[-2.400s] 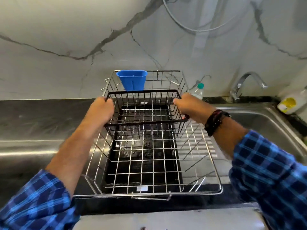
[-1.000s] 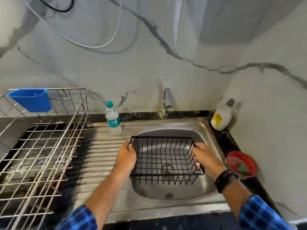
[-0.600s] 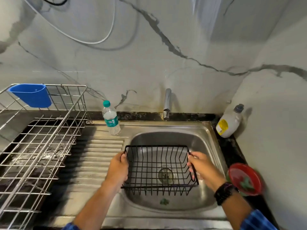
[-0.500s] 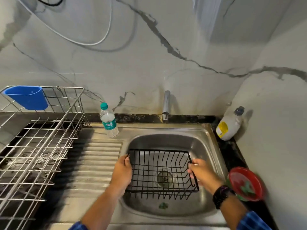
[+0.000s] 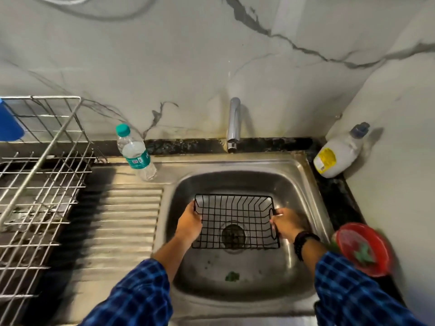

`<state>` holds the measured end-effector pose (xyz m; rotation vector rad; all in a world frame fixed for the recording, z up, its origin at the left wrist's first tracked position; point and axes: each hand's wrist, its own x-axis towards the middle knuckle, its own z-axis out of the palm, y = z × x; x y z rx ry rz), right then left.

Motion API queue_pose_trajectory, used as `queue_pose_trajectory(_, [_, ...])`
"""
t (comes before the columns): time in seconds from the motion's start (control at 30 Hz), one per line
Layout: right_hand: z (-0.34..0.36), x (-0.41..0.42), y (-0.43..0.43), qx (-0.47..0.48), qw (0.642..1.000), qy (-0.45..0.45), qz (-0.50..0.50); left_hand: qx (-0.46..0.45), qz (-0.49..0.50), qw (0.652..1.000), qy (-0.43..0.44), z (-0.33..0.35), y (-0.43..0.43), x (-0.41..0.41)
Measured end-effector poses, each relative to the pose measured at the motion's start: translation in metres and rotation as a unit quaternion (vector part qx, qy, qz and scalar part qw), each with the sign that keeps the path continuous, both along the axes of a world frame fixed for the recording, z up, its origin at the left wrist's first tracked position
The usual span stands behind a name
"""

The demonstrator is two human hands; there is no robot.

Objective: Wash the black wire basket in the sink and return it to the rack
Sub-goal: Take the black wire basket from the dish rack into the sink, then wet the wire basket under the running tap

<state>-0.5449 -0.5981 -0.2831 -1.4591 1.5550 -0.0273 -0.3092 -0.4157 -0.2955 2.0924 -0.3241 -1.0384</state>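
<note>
**Arms and dress of the person, seen from the head camera**

Both arms wear long sleeves of one checked cloth: a dark navy ground crossed by brighter blue bands that form a regular grid of squares. The left sleeve [image 5: 136,295] ends partway along the forearm, and the stretch from its edge to the left hand [image 5: 189,223] is bare. The right sleeve [image 5: 353,290] reaches further down, and its edge lies just behind a wristband [image 5: 303,243]. The wristband is dark, nearly black, thick and rounded, and wraps the wrist directly behind the right hand [image 5: 286,223]. Its surface detail is too blurred to read. Both hands are bare.
</note>
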Motion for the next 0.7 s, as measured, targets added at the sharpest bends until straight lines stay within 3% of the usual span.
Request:
queue_pose_trajectory(0.23, [-0.012, 0.009, 0.0, 0.009, 1.0, 0.023, 0.008, -0.018, -0.013, 0.999, -0.03, 0.009, -0.003, -0.006])
queue_pose_trajectory(0.5, [-0.026, 0.013, -0.005, -0.005, 0.999, 0.033, 0.023, -0.016, 0.035, 0.998, 0.044, -0.011, -0.003, -0.007])
queue_pose_trajectory(0.57, [-0.018, 0.017, -0.002, -0.018, 0.998, 0.051, 0.018, 0.005, -0.001, 1.0, 0.007, -0.011, -0.003, -0.006])
queue_pose_trajectory(0.63, [0.0, 0.017, 0.01, -0.042, 0.997, 0.056, 0.015, 0.088, -0.077, 0.989, -0.09, 0.002, -0.003, -0.007])
queue_pose_trajectory(0.7, [0.027, 0.009, 0.032, -0.073, 0.997, 0.008, 0.022, 0.106, -0.129, 0.972, -0.165, 0.028, -0.012, -0.006])
